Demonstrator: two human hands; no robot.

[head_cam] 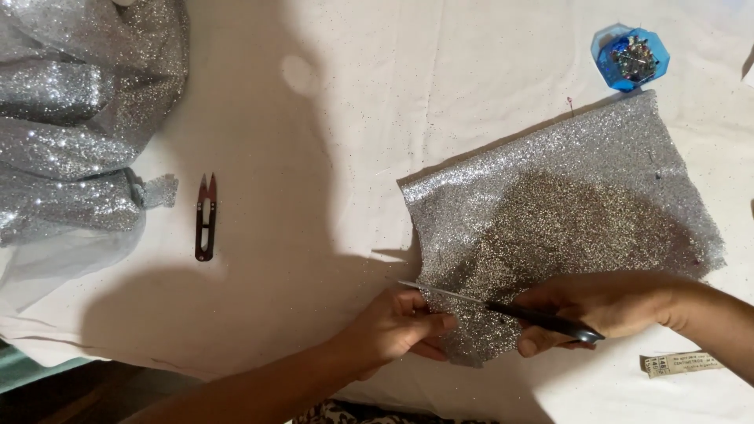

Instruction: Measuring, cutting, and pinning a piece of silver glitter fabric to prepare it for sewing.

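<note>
The silver glitter fabric piece (pixel 561 212) lies flat on the white table cloth (pixel 345 118), at about 4 o'clock from the middle of the view, and its lower corner reaches down between the two hands.

Going from the left: at 9 to 10 o'clock there is a big heap of silver glitter cloth (pixel 75 118), bunched and folded, with some thin pale tulle under it. Just to the right of the heap, at about 9 o'clock, the small thread snips (pixel 206 217) lie alone on the cloth, with dark red tips pointing up to 12 o'clock.

Near 6 o'clock the left hand (pixel 397 326) comes in from the bottom edge. Its fingers are closed narrow on the lower left edge of the fabric piece and pinch it. The scissors (pixel 503 308) lie across this corner, the thin bright blade pointing to 9 o'clock, with its tip just above the left hand. The right hand (pixel 601 306) at 5 o'clock is closed around the dark handles of the scissors. Whether the blades are apart or together I cannot tell.

At 1 o'clock, just above the top right corner of the fabric piece, stands a blue pin box (pixel 631 58) with pins inside. At 4 to 5 o'clock, under the right forearm, lies a small printed label (pixel 682 363).
</note>
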